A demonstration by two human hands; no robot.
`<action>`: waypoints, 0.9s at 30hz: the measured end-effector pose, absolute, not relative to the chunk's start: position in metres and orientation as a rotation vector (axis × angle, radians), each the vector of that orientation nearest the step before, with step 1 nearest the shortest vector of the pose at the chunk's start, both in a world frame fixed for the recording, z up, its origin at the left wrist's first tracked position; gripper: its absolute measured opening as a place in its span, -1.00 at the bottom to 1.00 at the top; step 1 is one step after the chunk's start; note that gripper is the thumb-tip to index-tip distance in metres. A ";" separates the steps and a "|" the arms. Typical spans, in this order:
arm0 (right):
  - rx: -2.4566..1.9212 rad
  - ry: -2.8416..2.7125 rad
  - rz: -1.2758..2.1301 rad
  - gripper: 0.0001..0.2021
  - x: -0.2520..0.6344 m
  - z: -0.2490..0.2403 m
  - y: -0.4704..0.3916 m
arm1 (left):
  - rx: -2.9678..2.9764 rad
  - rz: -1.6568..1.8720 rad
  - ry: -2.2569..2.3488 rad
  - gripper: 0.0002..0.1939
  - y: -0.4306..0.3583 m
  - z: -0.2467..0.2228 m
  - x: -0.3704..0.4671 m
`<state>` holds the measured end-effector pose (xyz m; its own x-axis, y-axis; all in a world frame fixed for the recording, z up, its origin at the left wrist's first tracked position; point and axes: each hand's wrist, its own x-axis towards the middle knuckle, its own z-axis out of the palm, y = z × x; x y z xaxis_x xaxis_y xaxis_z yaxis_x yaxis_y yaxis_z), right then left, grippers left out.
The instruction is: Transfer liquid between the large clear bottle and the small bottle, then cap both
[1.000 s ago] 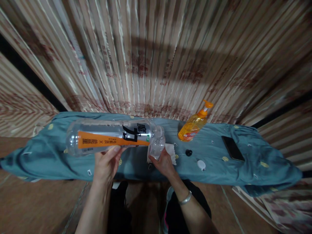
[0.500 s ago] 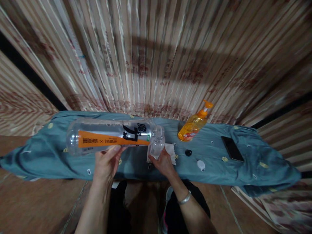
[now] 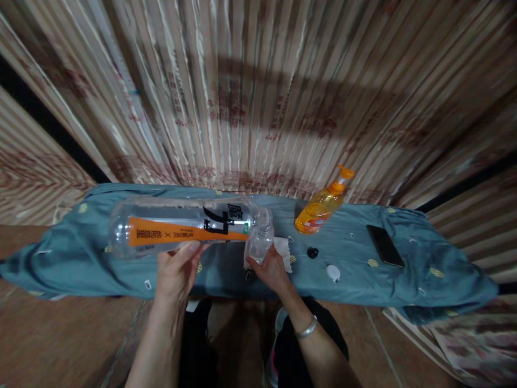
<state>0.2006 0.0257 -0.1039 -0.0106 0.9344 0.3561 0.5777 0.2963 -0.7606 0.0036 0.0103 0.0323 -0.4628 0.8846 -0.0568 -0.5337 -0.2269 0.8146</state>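
Note:
My left hand [image 3: 180, 266] is closed around a large clear drink bottle [image 3: 165, 226] with an orange label and black characters. The bottle lies nearly level, its neck pointing right. Its mouth meets the top of a small clear bottle [image 3: 260, 245], gripped low down by my right hand [image 3: 271, 269]. Under the small bottle a pale cloth [image 3: 285, 249] lies on the table. How much liquid is in either bottle I cannot make out. To the right are a small black cap [image 3: 312, 252] and a round white lid [image 3: 333, 272].
A pump bottle of orange-yellow liquid [image 3: 319, 211] stands toward the back right. Farther right lies a black phone [image 3: 385, 246]. A blue-green cloth with yellow spots [image 3: 133, 280] covers the narrow table. Behind it hangs a striped, patterned curtain [image 3: 258, 108].

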 end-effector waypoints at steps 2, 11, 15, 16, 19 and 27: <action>-1.393 -1.691 0.511 -0.34 0.200 -0.104 0.026 | 0.548 1.843 0.995 -0.55 0.010 0.032 0.003; -1.389 -1.682 0.517 -0.36 0.200 -0.103 0.026 | 0.587 1.847 1.036 -0.55 0.010 0.029 0.000; -1.388 -1.682 0.520 -0.34 0.200 -0.104 0.026 | 0.591 1.841 0.990 -0.54 0.010 0.033 0.002; -1.389 -1.681 0.520 -0.34 0.200 -0.104 0.026 | 0.593 1.844 0.993 -0.53 0.010 0.034 0.003; -1.390 -1.679 0.528 -0.35 0.200 -0.103 0.025 | 0.596 1.840 1.006 -0.53 0.009 0.034 0.003; -1.434 -1.686 0.519 -0.35 0.200 -0.104 0.025 | 0.504 1.842 1.016 -0.51 0.010 0.032 0.002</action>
<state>0.2000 0.0252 -0.1044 0.0086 0.9445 0.3283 0.5960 0.2588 -0.7601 0.0017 0.0095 0.0318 -0.4737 0.8770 -0.0808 -0.5358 -0.2141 0.8167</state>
